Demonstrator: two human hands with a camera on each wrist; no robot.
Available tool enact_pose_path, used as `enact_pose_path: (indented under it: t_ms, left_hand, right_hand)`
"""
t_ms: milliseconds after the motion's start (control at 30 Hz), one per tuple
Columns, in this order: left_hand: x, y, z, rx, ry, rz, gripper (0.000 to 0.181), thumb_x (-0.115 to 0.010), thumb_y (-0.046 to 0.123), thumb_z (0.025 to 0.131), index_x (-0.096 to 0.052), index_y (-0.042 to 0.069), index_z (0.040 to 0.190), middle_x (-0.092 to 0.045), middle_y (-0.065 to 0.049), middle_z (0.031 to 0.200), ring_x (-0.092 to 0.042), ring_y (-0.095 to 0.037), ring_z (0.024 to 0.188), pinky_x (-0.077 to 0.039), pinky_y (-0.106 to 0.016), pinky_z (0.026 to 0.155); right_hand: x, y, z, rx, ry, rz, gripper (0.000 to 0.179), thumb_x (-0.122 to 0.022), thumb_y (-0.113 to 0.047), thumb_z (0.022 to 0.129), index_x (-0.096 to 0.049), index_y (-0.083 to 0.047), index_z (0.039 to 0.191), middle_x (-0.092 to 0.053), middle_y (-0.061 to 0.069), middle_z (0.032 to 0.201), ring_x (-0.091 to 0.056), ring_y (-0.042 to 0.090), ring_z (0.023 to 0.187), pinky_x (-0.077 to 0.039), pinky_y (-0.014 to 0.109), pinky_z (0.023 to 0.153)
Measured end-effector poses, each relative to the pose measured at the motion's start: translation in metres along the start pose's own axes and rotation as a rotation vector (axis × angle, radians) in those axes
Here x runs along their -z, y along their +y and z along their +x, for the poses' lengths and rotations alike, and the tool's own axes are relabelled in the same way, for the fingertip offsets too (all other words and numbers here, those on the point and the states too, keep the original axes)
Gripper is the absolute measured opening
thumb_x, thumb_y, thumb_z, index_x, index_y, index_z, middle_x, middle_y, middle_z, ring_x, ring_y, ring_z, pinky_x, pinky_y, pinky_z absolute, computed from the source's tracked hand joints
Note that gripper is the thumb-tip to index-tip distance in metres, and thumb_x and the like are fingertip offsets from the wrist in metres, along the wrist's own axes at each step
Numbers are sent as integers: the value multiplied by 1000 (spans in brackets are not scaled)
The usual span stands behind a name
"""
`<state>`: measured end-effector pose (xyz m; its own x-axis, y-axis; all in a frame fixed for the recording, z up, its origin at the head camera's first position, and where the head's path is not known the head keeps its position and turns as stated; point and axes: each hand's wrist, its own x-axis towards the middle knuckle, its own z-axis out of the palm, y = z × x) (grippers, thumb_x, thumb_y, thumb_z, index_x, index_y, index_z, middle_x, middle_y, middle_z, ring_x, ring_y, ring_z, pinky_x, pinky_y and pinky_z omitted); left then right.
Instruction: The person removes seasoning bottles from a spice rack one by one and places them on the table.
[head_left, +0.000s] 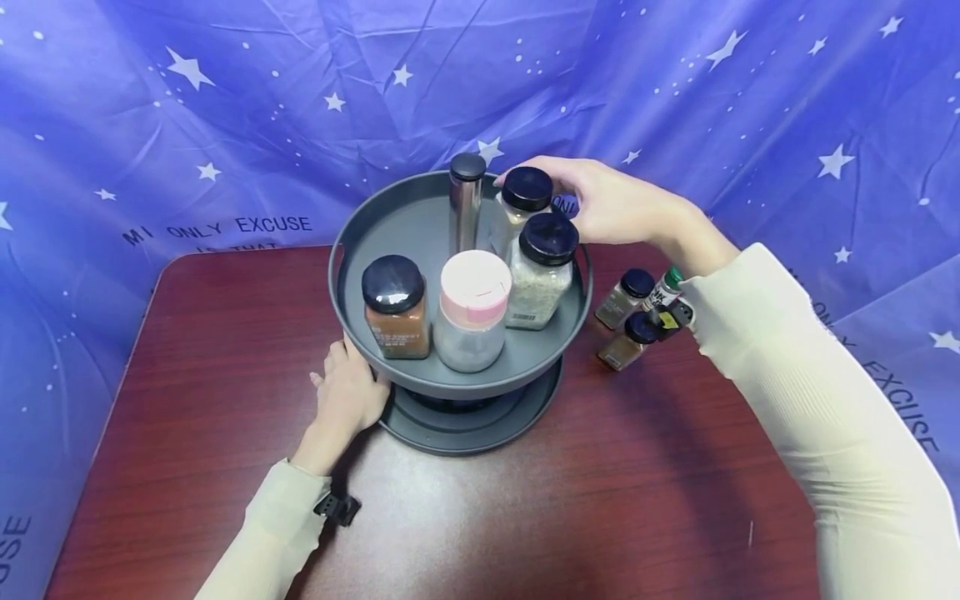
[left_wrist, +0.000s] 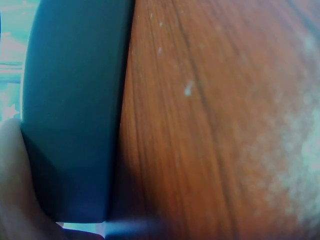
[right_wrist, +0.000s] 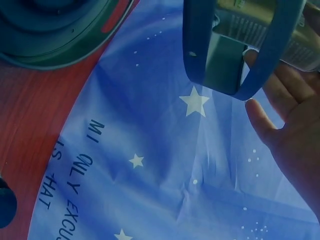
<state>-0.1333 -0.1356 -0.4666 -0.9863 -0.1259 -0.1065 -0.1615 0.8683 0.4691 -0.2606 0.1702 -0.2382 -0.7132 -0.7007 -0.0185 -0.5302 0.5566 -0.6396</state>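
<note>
A dark grey two-tier round tray stand (head_left: 450, 383) stands on the table. My left hand (head_left: 348, 387) is at the left side of its lower tier, holding the rim; in the left wrist view the hand (left_wrist: 15, 195) lies against the tier's dark wall. My right hand (head_left: 603, 196) reaches in from behind on the upper tier's right, its fingers round a black-lidded spice jar (head_left: 517, 221). From the right wrist, that jar (right_wrist: 250, 25) shows past the stand's handle cutout, fingers beside it. Most of its front is hidden by another black-lidded jar (head_left: 536, 287) of pale contents.
On the upper tier also stand a tall dark-capped grinder (head_left: 466, 208), a pink-lidded jar (head_left: 472, 325) and a black-lidded jar of orange-brown spice (head_left: 397, 321). Small bottles (head_left: 618, 304) stand on the table to the right, under my right forearm. A blue star-printed curtain (head_left: 255, 125) hangs behind.
</note>
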Motion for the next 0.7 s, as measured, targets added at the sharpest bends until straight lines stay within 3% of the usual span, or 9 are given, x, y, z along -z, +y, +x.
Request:
enact_pose_path:
  t_ms: [167, 433, 700]
  left_hand:
    - [0, 1, 0, 5, -1, 0, 78, -49, 35, 92, -13, -1, 151, -35, -33, 140, -34, -51, 136, -19, -81, 105]
    - [0, 1, 0, -2, -8, 4, 81, -47, 36, 93, -7, 0, 154, -34, -33, 141, -34, -50, 136, -19, -81, 105]
    - [1, -1, -1, 2, 4, -2, 82, -48, 37, 93, -6, 1, 154, -36, -33, 140, -34, -50, 137, -18, -82, 105]
  right_hand:
    - [-1, 1, 3, 32, -24, 55, 62, -74, -19, 85, -51, -17, 142, -57, 2, 138, -51, 16, 127, -35, 46, 112]
    - [-2, 1, 2, 23, -30, 140, 42, -75, -11, 84, -60, -9, 123, -70, 2, 104, -68, 19, 89, -49, 25, 92]
    - [-4, -1, 3, 18, 11, 160, 40, -74, -6, 84, -60, -4, 121, -70, 4, 103, -69, 13, 95, -53, 22, 92]
